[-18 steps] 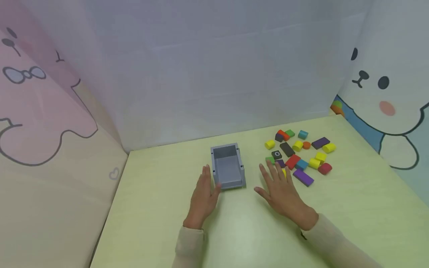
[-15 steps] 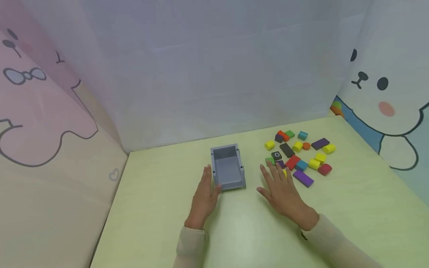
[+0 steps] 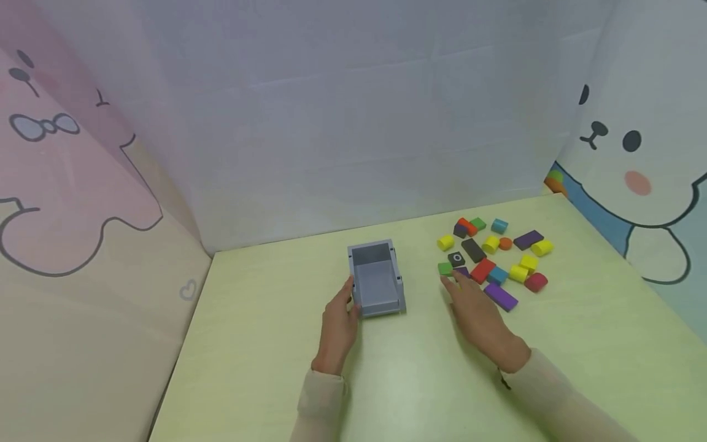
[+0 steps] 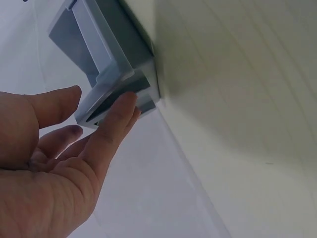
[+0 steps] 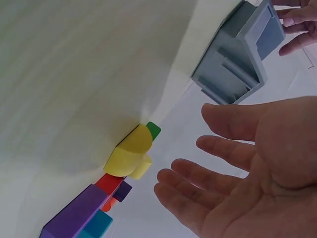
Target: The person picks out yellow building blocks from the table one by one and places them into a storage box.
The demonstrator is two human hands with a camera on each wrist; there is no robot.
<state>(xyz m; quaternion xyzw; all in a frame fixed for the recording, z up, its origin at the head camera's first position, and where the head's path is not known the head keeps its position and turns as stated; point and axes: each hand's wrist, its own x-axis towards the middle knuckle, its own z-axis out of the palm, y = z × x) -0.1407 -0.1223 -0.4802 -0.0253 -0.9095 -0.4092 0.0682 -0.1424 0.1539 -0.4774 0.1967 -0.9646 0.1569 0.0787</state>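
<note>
Both hands held low and forward, sleeves at the wrists.
The left hand [image 3: 337, 322] is extended with straight fingers; the right hand [image 3: 482, 316] is opened, fingers relaxed and spread.

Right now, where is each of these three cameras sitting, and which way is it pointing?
Head: worn on the head, looking forward and down at the table, grey box and coloured blocks; both hands and sleeves show.
Left wrist: at the left hand, whose fingertips touch the box's near corner.
Right wrist: under the right hand, open palm near a yellow block.
Shared: the grey box appears in all three; the right wrist view also catches the left hand's fingertips.
</note>
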